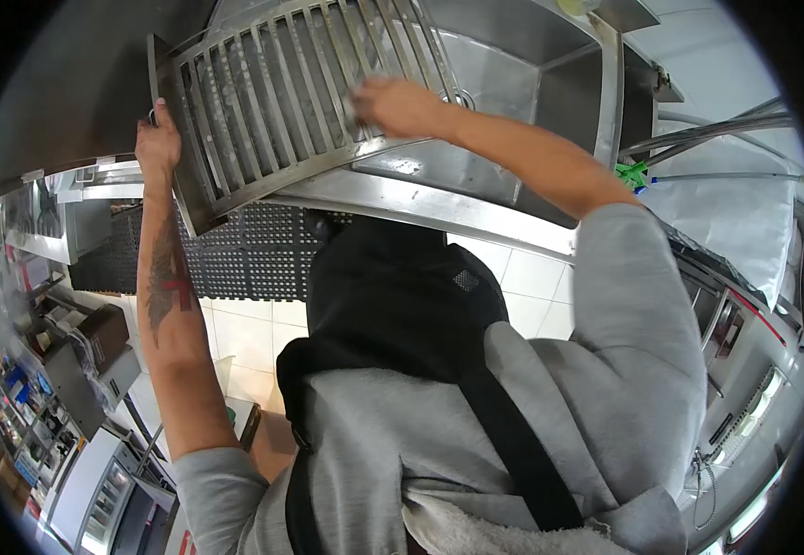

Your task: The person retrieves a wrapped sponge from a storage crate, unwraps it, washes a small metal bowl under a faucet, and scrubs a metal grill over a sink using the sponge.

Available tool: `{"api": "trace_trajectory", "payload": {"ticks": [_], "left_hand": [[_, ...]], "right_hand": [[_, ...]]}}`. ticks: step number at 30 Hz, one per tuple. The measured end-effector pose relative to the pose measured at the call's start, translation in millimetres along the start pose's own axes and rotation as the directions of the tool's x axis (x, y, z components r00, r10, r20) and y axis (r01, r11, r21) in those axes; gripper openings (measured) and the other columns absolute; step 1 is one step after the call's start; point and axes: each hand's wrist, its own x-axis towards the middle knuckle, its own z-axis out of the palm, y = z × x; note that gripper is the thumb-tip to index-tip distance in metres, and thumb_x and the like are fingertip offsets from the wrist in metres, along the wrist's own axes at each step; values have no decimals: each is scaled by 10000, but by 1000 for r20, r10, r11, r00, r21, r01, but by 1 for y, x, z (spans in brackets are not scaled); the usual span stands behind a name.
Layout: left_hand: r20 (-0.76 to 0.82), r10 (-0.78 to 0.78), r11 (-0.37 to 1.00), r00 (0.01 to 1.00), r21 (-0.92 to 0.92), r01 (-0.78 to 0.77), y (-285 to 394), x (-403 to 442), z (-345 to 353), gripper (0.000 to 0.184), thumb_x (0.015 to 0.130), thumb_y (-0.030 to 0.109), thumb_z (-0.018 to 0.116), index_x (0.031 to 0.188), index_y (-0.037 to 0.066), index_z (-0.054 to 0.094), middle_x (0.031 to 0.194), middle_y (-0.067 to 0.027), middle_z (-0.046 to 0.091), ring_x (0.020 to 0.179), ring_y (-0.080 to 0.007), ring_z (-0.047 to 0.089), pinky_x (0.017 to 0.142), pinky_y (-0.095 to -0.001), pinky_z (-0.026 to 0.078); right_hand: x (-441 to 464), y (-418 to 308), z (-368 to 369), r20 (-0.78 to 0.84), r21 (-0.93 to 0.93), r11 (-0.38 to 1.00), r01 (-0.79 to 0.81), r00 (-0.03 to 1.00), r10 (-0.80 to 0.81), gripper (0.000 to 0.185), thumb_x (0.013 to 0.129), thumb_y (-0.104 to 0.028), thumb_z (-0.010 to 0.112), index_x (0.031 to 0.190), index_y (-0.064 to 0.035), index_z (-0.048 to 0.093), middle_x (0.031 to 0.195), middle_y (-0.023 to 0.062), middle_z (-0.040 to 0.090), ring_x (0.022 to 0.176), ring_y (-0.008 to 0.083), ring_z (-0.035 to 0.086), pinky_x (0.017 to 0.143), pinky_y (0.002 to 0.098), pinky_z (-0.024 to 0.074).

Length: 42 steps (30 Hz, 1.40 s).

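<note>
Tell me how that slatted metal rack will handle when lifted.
The slatted metal rack is probably stiff, given its straight bars and frame. Its many metal bars suggest some heft. It may swing, since the left hand holds one end.

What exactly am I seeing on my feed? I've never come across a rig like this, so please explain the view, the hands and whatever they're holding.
There is no machine here: these are a person's two bare hands. The single picture comes from a camera worn on the head, looking forward and down, so the grey top and black apron at the bottom are the wearer's own.

The left hand grips the left end of a slatted metal rack with pale spots on its bars. The right hand is over the slats, but blurred; I can't tell whether it holds anything.

The rack sits at a slant, partly over a metal sink. Below it, on the floor, lies a black perforated mat.
</note>
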Motion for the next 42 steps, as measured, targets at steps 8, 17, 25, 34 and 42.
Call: {"api": "trace_trajectory", "payload": {"ticks": [8,17,25,34,42], "left_hand": [[-43,26,999,999,-44,-28,-2,1,3,874,950,634,308,1234,-177,471,1209,-386,535,1183,-474,517,1003,-466,415],[-54,129,991,990,26,-128,-31,21,27,864,959,612,299,1212,-198,462,1217,-386,531,1178,-464,529,992,-461,429],[-19,5,994,1000,-108,-7,-5,1,10,852,957,608,304,1189,-194,476,1200,-387,540,1158,-468,542,991,-466,432],[-104,2,991,995,-130,-16,-8,0,12,835,939,607,353,1210,-175,466,1110,-364,600,1078,-469,593,953,-472,467],[-116,94,988,989,-108,-107,-22,7,24,823,946,591,356,1208,-183,455,1101,-370,597,1080,-461,593,949,-469,465]], "right_hand": [[-11,-6,-5,94,138,983,123,986,-137,304,714,-73,648,1010,-109,709,1237,47,572,1179,240,533,944,354,505],[-22,-7,-8,95,201,967,159,979,-181,282,736,-80,619,989,-132,731,1204,49,583,1166,263,533,973,361,473],[-29,-9,-41,296,243,962,125,935,-196,357,666,-15,651,987,-148,736,1218,50,605,1131,262,571,931,373,498],[-3,-44,-37,45,61,756,-652,759,650,276,757,-195,659,1027,-168,708,1077,119,647,968,326,655,807,432,549],[85,-10,17,-154,108,689,-717,672,724,241,725,-186,666,948,-109,715,950,146,666,846,344,676,723,436,565]]}}
